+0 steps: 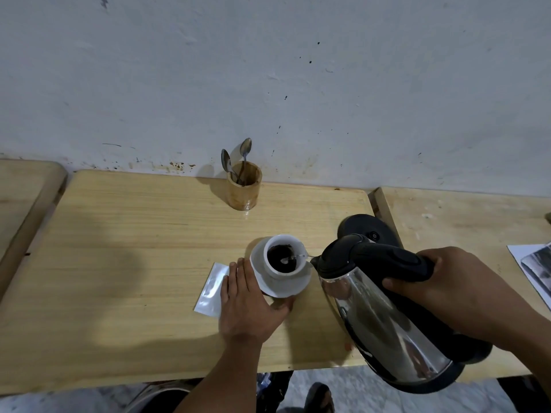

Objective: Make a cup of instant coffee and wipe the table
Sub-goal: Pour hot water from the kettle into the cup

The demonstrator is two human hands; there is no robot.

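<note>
A white cup [269,268] holding dark coffee stands on a white saucer [293,286] near the middle of the wooden table [134,234]. My right hand [453,290] grips the black handle of a steel kettle [384,317], tilted with its spout over the cup. A thin stream of water falls into the coffee. My left hand [250,305] lies flat on the table, fingers against the saucer's left rim and thumb at its front edge. A silver sachet [210,289] lies flat under and left of that hand.
A wooden holder [244,190] with two spoons [246,150] stands at the back by the wall. The kettle's black base [369,229] sits at the table's right edge. Other tables adjoin left and right; papers [533,266] lie on the right one.
</note>
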